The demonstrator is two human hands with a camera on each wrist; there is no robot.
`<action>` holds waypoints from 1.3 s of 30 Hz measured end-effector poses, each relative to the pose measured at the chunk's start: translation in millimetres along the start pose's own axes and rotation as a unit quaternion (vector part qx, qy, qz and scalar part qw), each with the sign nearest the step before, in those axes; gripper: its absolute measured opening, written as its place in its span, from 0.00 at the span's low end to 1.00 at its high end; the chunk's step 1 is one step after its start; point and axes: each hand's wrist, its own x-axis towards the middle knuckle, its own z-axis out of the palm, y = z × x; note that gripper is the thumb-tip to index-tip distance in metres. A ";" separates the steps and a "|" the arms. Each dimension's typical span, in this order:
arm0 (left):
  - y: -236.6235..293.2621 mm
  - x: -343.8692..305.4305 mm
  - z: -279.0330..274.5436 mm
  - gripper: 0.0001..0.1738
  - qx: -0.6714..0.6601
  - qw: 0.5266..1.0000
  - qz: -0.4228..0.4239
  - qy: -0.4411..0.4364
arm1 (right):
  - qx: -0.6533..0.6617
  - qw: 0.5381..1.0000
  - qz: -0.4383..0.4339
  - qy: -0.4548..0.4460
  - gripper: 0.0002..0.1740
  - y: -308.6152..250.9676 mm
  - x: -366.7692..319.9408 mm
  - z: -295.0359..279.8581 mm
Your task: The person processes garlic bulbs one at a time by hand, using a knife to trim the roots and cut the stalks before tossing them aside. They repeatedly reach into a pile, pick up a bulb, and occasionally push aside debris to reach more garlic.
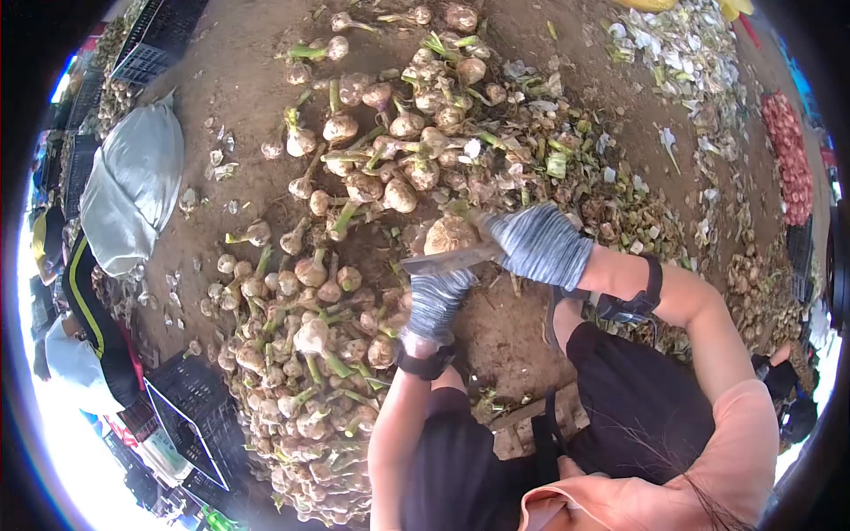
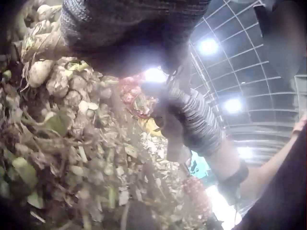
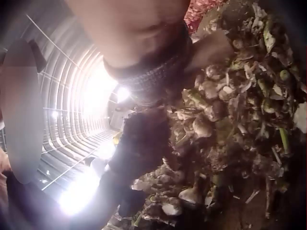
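Observation:
My left hand (image 1: 438,303), in a striped grey knit glove, holds a large garlic bulb (image 1: 448,235) with a cut-looking stem end, above the dirt floor. In my right hand (image 1: 542,244), gloved alike, is a knife (image 1: 450,260). Its broad blade reaches left across the near side of the bulb, over the left hand's fingers. The left wrist view shows the left glove (image 2: 129,28) dark and close, with the right glove (image 2: 199,120) beyond it. Strong backlight darkens the right glove (image 3: 141,143) in the right wrist view, and its fingers are hidden there.
Loose garlic with stems (image 1: 390,168) lies ahead, and a large heap of bulbs (image 1: 310,425) is at my left. Trimmings and husks (image 1: 637,208) cover the ground to the right. A pale sack (image 1: 137,186), black crates (image 1: 190,420) and a red net sack (image 1: 786,159) stand farther out.

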 end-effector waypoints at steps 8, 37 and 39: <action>41.5 -10.7 2.0 0.18 -0.210 0.976 -0.052 0.034 | 0.059 0.990 0.087 -0.092 0.15 20.7 -5.1 21.2; 102.4 -142.9 -105.6 0.07 0.323 0.913 -0.202 0.147 | 0.182 0.968 0.166 0.041 0.24 40.0 91.1 17.4; 98.7 -216.5 -138.4 0.13 0.232 0.883 -0.327 0.244 | 0.140 0.975 0.174 -0.011 0.24 43.4 122.6 26.8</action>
